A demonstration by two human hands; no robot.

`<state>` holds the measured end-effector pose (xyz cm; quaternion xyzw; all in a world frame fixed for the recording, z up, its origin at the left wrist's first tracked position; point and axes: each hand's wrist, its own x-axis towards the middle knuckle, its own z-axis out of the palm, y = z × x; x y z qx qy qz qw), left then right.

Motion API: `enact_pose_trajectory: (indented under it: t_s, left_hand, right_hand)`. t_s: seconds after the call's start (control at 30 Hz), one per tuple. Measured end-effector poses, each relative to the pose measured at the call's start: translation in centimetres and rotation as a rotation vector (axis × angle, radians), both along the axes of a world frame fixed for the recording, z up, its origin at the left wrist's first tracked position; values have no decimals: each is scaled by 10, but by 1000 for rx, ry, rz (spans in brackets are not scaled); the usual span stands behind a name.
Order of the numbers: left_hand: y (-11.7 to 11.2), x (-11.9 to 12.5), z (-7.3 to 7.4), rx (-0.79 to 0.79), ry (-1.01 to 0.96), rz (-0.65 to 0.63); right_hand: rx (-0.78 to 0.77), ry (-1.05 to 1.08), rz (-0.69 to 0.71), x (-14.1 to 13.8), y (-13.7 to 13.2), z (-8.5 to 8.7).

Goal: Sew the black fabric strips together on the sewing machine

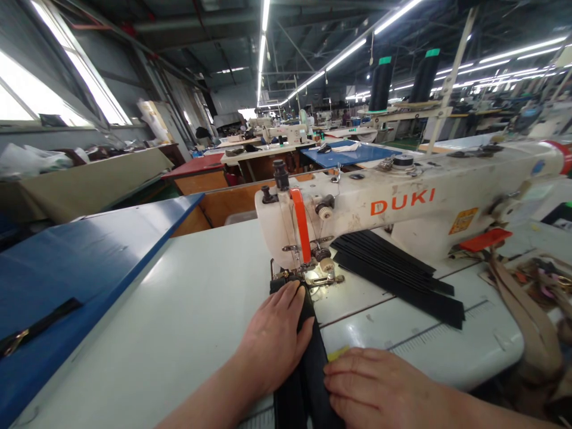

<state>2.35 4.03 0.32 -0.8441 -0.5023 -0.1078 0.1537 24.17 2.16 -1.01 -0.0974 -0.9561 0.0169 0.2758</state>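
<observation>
A long black strap (318, 363), looking like leather or webbing, runs from the near edge up under the head of a white sewing machine (344, 202). My left hand (277, 333) is closed on it just in front of the presser foot, fingertips on top and thumb along the right side. Lower down, my right hand (370, 381) has its fingers against the strap's right edge; its thumb is hidden. A second black length lies beside the strap under my left wrist. Something yellow (338, 353) shows by my right fingertips.
Flat black strips (397, 274) lie fanned under the machine arm. Beige straps (525, 316) hang over the table's right edge. To the left is a blue table (89, 250) with a buckled black strap (40, 325). Two black thread cones (381, 86) stand behind the machine.
</observation>
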Motion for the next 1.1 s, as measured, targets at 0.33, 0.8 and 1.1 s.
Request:
enact_pose_trajectory:
  t_s: [0.33, 0.8, 1.1]
  left_hand:
    - [-1, 0, -3, 43, 7, -12]
    - [-47, 1, 7, 23, -137, -251]
    - [-89, -5, 5, 41, -104, -533]
  right_hand:
    - [-20, 0, -23, 0, -4, -1]
    - [-116, -135, 8, 1, -3, 14]
    - [-235, -4, -20, 7, -6, 7]
